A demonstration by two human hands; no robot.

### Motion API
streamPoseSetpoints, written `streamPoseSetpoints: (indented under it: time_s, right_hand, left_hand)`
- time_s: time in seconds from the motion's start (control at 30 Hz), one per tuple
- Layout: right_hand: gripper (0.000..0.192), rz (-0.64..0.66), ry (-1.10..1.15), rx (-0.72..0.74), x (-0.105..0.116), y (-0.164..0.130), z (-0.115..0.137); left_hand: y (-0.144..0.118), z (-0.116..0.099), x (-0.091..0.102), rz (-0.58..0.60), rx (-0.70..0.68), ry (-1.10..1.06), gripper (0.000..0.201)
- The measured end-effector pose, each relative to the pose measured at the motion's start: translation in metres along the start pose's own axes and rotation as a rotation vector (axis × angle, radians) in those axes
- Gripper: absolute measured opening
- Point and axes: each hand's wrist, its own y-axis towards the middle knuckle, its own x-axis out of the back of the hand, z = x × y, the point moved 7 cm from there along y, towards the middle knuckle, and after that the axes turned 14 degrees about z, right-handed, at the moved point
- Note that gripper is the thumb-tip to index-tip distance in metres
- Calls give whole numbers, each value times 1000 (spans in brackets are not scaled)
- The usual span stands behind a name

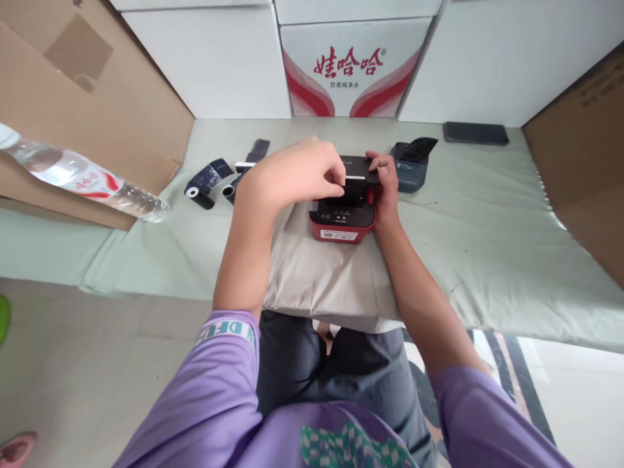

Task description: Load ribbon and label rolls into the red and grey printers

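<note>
A small red-and-black printer point(343, 227) sits on the cloth in front of me, with its black lid point(358, 168) raised and a white-edged dark strip at the opening. My left hand point(312, 169) reaches over its left side. Its thumb and fingers are pinched together at the opening, and what they hold is too dark and small to make out. My right hand point(387, 185) wraps around the right side of the printer, fingers on the lid. Left of it lie a roll of dark printed paper point(209, 183) and a second dark roll point(229, 190), partly hidden by my left arm.
A grey-blue device point(412, 175) with a black strip sticking out stands right of my hand. Farther right is a dark phone point(476, 134). A water bottle point(97, 179) leans at the left beside a cardboard box point(97, 84). White cartons point(205, 65) line the back.
</note>
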Motion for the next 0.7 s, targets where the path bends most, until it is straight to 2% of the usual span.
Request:
streamPoseSetpoints:
  time_s: [0.07, 0.17, 0.33, 0.5, 0.57, 0.7]
  right_hand:
    - [58, 6, 6, 27, 2, 2, 1]
    - [59, 25, 35, -14, 1, 3, -1]
    - [61, 26, 91, -34, -1, 4, -1]
    - [56, 35, 66, -82, 0, 7, -7]
    - [58, 59, 93, -78, 1, 7, -10]
    - [66, 90, 119, -90, 1, 5, -16]
  left_hand:
    - [-1, -1, 1, 10, -10, -15, 30]
    - [-1, 4, 7, -9, -23, -52, 41]
    - [13, 37, 16, -131, -1, -94, 39]
    - [44, 72, 4, -104, 83, -141, 50]
    - [55, 75, -1, -126, 116, -149, 52]
    - [77, 68, -13, -145, 139, -160, 48]
